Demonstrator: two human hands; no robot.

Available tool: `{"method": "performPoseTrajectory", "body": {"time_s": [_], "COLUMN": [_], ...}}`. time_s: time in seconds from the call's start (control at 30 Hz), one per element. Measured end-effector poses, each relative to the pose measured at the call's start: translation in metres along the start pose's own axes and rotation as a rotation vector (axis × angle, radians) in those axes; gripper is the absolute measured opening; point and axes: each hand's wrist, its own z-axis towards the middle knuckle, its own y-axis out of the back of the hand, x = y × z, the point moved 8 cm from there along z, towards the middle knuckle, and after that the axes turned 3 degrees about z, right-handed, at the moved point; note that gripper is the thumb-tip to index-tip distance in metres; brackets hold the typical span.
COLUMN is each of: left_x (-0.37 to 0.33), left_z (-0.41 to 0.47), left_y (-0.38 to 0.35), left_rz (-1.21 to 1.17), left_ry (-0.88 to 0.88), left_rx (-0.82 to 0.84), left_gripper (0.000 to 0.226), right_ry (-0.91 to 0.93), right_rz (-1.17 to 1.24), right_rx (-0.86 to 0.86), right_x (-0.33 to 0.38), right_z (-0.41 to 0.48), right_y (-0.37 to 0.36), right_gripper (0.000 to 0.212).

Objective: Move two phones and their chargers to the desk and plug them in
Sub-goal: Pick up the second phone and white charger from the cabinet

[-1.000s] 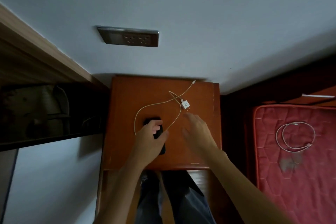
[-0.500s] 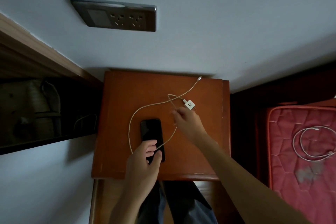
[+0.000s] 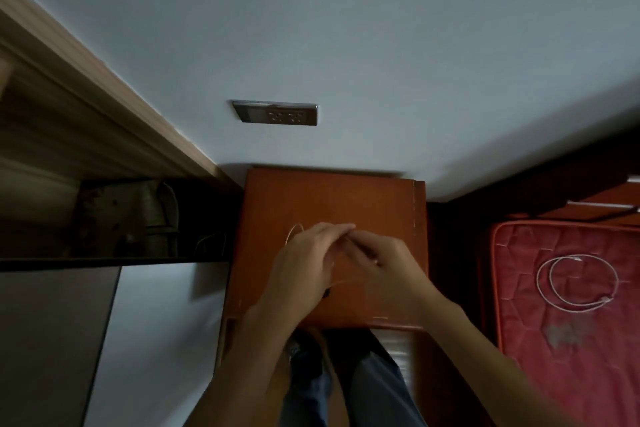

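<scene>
Both hands are meeting over the small wooden surface (image 3: pixel 332 198) by the wall, and the task is looking barely begun. The left hand (image 3: pixel 304 263) is arching over the spot where a dark phone (image 3: pixel 325 294) is peeking out as a sliver under its palm; whether its grip is closed on the phone I cannot tell. The right hand (image 3: pixel 384 267) is pinching a thin white cable (image 3: pixel 294 230), its fingertips drawn narrow around the cord near the left fingertips, while a loop of the cord is showing just beyond the left hand. The plug end is hidden, and motion blur is softening the fingers. A second white cable (image 3: pixel 576 282) is lying coiled on the red mattress (image 3: pixel 554 340) well apart to the right, untouched. Only one phone is visible. A wall socket (image 3: pixel 277 113) is sitting above the surface with nothing plugged in. So gathering the first set seems under way; carrying everything over and plugging in are both remaining.
</scene>
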Motion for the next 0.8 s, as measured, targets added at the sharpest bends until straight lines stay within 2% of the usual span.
{"method": "performPoseTrajectory", "body": {"time_s": [0.13,0.23,0.3,0.43,0.53,0.67,0.8], "left_x": [-0.022,-0.037,-0.047,-0.049,-0.044,-0.052,-0.069], "left_z": [-0.016,-0.024,-0.028,-0.036,-0.045,-0.05,-0.046], "left_y": [0.042,0.071,0.086,0.125,0.157,0.178,0.186], "left_rz": [0.013,-0.004,0.031,0.004,-0.025,-0.149,-0.24], "left_ry": [-0.027,-0.053,-0.069,-0.041,-0.025,-0.037,-0.066], "left_rx": [-0.042,-0.081,-0.098,-0.228,-0.299,-0.218,-0.157], "left_gripper": [0.022,0.022,0.024,0.018,0.018,0.015,0.022], "right_ry": [0.088,0.129,0.135,0.141,0.142,0.271,0.408], "right_rz": [0.039,0.051,0.079,-0.051,-0.052,0.086,0.072], "right_rx": [0.015,0.042,0.064,0.046,0.046,0.003,0.022], "right_x": [0.043,0.069,0.083,0.092,0.095,0.144,0.214], "right_z": [-0.023,-0.033,-0.036,-0.04,-0.046,-0.04,-0.025], "right_y": [0.02,0.027,0.03,0.046,0.06,0.072,0.063], "right_gripper": [0.02,0.022,0.017,0.016,0.011,0.017,0.023]}}
